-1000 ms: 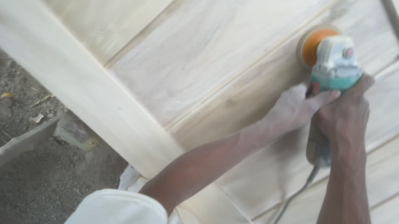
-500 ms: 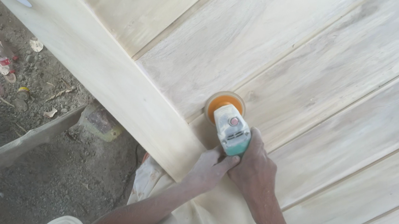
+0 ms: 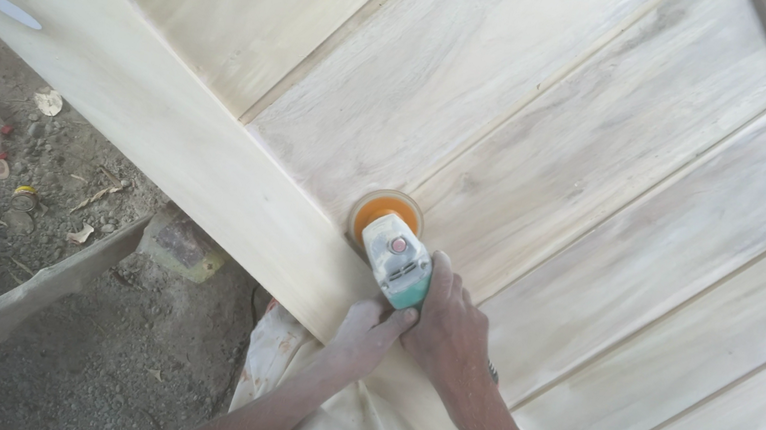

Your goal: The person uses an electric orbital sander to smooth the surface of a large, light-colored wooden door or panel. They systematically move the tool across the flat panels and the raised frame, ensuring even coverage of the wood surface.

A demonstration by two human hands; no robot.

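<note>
While both hands, left hand (image 3: 368,332) and right hand (image 3: 450,324), have their fingers clamped on the teal, dust-caked electric disc sander (image 3: 400,259), its orange disc (image 3: 383,213) runs just beside the raised pale wooden door rail (image 3: 164,122); tilting risks gouging that edge.

The sander (image 3: 395,252) sits on the plank panel (image 3: 562,171), beside its frame rail (image 3: 164,122); both hands behind it; littered ground (image 3: 28,223) lies left

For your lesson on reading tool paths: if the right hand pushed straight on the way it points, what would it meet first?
The right hand already grips the sander. Straight beyond its orange disc lies only bare pale door panel, so the way looks free.
</note>
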